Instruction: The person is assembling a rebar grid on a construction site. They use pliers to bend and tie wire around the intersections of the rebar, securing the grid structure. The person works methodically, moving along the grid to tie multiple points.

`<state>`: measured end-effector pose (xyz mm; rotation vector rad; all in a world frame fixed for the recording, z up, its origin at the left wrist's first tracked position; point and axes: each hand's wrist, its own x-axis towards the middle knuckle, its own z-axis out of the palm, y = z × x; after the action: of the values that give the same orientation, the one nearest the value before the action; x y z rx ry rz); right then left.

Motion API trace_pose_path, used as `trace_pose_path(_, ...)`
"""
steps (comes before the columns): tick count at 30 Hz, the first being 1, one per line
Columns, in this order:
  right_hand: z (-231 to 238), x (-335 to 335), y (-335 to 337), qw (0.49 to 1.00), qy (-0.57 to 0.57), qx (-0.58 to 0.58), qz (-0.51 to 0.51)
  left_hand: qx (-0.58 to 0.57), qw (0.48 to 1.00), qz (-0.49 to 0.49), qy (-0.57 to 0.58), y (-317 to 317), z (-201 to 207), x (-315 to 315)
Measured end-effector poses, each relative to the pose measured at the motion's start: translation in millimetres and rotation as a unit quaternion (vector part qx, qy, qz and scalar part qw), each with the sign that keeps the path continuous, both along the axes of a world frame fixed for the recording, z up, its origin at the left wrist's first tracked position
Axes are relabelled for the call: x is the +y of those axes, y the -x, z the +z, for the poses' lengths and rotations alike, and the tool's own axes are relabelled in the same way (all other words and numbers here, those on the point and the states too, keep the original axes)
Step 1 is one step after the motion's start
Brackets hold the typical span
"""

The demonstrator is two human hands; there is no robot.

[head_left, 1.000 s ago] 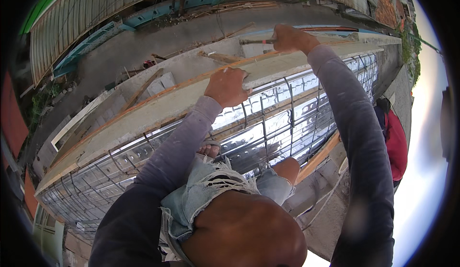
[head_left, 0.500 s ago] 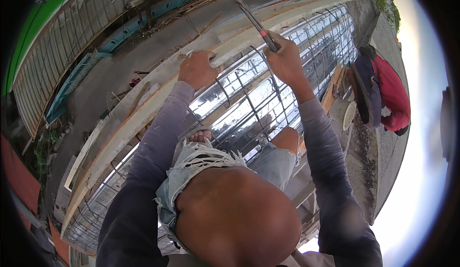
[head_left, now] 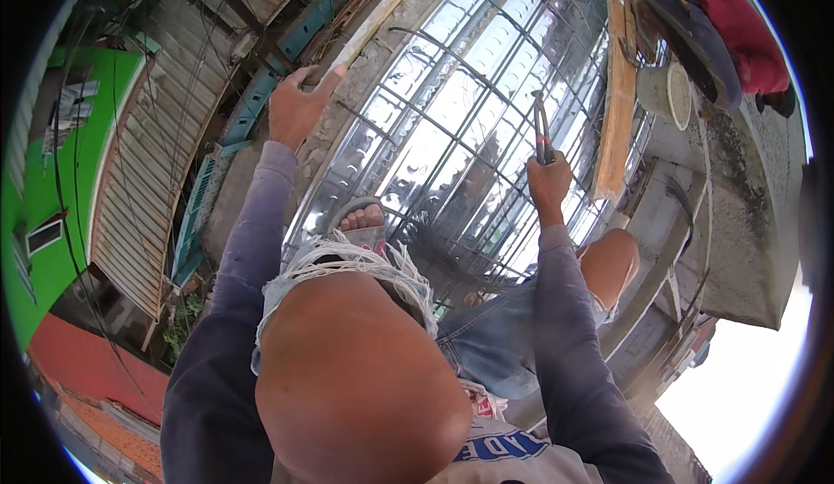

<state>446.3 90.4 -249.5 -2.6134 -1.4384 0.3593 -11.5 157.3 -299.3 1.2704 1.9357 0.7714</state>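
The person crouches on a grid of thin steel reinforcing bars (head_left: pixel 452 128) laid over shiny plastic sheeting, and everything here is easiest placed from that mesh. The right hand (head_left: pixel 549 184) is closed in a fist around the handles of a pair of dark metal pincers (head_left: pixel 540 128), whose closed jaws point away from the body and sit just above a bar crossing near the middle of the mesh; the grip low on the handles probably gives leverage for twisting tie wire, though no wire can be made out. The left hand (head_left: pixel 298 106) rests at the mesh's left edge on the pale concrete and timber border (head_left: pixel 365 58), fingers loosely together with the index finger stretched forward and the thumb apart (it looks like a brace for balance, since the body leans out over the bars). It holds nothing.

A sandalled foot (head_left: pixel 363 222) stands on the bars at the near edge, between the two arms. Along the mesh's right edge lies an orange wooden plank (head_left: pixel 615 110), with a grey bucket (head_left: pixel 665 93) just beyond it and another person in a red top (head_left: pixel 730 23) bent over at the far right corner.
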Motion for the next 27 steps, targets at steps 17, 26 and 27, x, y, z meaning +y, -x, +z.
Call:
trace_pose_path(17, -29.3, -102.1, 20.5, 0.989, -0.006, 0.107, 0.099, 0.023, 0.987, 0.078, -0.136, -49.6, 19.0, -2.2)
trace_pose_path(26, 57.0, -66.4, 5.0, 0.915, -0.018, 0.390, 0.100, -0.224, 0.956, -0.172, -0.079, -189.2, 67.5, -23.8)
trace_pose_path(27, 66.7, -63.4, 10.8, 0.908, 0.016, 0.406, 0.101, -0.227, 0.952, -0.187, -0.087, -194.0, 65.5, -21.3)
